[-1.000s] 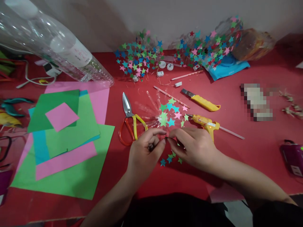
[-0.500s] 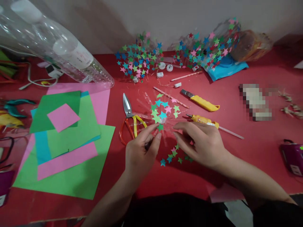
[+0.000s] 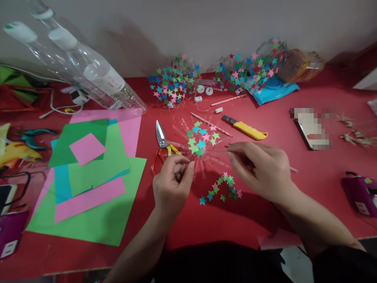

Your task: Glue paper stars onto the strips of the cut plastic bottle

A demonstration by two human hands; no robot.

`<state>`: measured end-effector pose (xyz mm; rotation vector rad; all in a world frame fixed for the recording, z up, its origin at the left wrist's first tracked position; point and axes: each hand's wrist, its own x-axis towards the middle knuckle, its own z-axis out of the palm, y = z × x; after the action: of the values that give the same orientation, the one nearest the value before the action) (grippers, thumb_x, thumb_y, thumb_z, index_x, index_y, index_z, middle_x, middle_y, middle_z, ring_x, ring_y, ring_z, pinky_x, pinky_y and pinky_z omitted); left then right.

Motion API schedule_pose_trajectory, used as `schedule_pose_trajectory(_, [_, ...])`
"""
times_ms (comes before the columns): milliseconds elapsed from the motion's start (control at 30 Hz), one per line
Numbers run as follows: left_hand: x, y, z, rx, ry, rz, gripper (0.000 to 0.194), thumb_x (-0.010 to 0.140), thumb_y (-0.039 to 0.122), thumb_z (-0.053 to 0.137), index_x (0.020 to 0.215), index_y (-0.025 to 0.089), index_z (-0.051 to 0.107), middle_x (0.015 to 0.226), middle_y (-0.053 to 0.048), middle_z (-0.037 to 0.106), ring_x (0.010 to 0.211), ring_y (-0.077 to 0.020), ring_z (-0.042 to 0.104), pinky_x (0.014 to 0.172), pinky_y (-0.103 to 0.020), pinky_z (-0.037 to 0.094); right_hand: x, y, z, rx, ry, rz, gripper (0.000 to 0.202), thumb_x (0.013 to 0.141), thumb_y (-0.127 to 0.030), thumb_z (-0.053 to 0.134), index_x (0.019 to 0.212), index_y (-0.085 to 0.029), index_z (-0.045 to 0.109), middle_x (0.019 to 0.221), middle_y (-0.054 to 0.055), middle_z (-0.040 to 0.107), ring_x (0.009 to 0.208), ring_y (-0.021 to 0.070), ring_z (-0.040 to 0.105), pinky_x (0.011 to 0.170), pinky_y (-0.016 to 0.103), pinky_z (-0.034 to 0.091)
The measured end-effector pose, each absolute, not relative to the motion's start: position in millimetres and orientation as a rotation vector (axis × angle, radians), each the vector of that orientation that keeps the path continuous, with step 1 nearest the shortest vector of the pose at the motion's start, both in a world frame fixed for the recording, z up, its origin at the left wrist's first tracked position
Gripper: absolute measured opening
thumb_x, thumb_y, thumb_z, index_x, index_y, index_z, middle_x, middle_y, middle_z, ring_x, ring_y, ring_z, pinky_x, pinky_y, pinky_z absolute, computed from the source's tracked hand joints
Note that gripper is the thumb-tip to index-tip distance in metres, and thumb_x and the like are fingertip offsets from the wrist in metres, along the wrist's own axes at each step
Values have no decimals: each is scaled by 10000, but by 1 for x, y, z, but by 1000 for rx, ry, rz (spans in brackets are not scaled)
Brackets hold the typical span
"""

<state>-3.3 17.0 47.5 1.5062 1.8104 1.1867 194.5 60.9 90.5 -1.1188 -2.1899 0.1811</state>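
Observation:
A cluster of transparent strips bearing small green, blue and pink paper stars (image 3: pixel 200 144) lies at the middle of the table. My left hand (image 3: pixel 173 182) is just below and left of it, thumb and forefinger together; whatever they may pinch is too small to see. My right hand (image 3: pixel 260 167) hovers to the right of the strips, fingers curled and fingertips together, their contents hidden. Beneath it lies a yellow glue gun, mostly covered, its glue stick (image 3: pixel 293 169) poking out. Loose paper stars (image 3: pixel 223 197) lie between my hands. Scissors (image 3: pixel 160 134) with red and yellow handles are partly behind my left hand.
Coloured paper sheets (image 3: pixel 129 204) and clear plastic bottles (image 3: pixel 101 74) fill the left side. Behind stand two star-covered bunches (image 3: pixel 173 84). A yellow utility knife (image 3: pixel 250 129), striped straws (image 3: pixel 212 125) and a blue packet (image 3: pixel 272 91) lie to the right, with a phone-like object (image 3: pixel 312 129) beyond.
My left hand has drawn back from the dark green star at the cluster's lower edge. My right hand has shifted right, away from the strips and over the glue gun. The view has shifted slightly.

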Motion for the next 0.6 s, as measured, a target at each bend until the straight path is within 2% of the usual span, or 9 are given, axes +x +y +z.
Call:
schedule_pose_trajectory(133, [-4, 17, 48, 1526, 1788, 1286, 152, 841, 274, 626, 743, 185, 550, 476, 83, 452, 416, -59, 414, 433, -193, 306, 200, 61, 95, -1182, -2192, 74, 119, 893, -190, 555, 798, -170, 623, 535, -40, 512, 479, 87, 459, 492, 227, 348])
schedule_pose_trajectory(333, [-13, 18, 49, 1779, 1784, 1292, 227, 875, 289, 596, 684, 167, 607, 511, 49, 526, 458, -69, 461, 481, -197, 372, 206, 58, 99, -1198, -2247, -60, 231, 900, -231, 534, 677, -182, 568, 521, -18, 527, 477, 101, 452, 491, 256, 281])
schedule_pose_trajectory(500, [-13, 9, 59, 1866, 1644, 1349, 238, 889, 273, 585, 671, 175, 579, 510, 60, 480, 454, -64, 421, 483, -201, 353, 207, 43, 114, -1267, -2468, -9, 302, 943, -280, 434, 709, -171, 591, 561, 21, 574, 499, 120, 466, 511, 282, 210])
schedule_pose_trajectory(600, [-7, 4, 72, 1972, 1441, 1222, 229, 892, 270, 579, 681, 181, 573, 518, 65, 476, 455, -62, 412, 478, -197, 345, 208, 31, 120, -1261, -2701, 127, 270, 939, -262, 429, 757, -165, 603, 616, 37, 613, 538, 127, 490, 536, 287, 197])
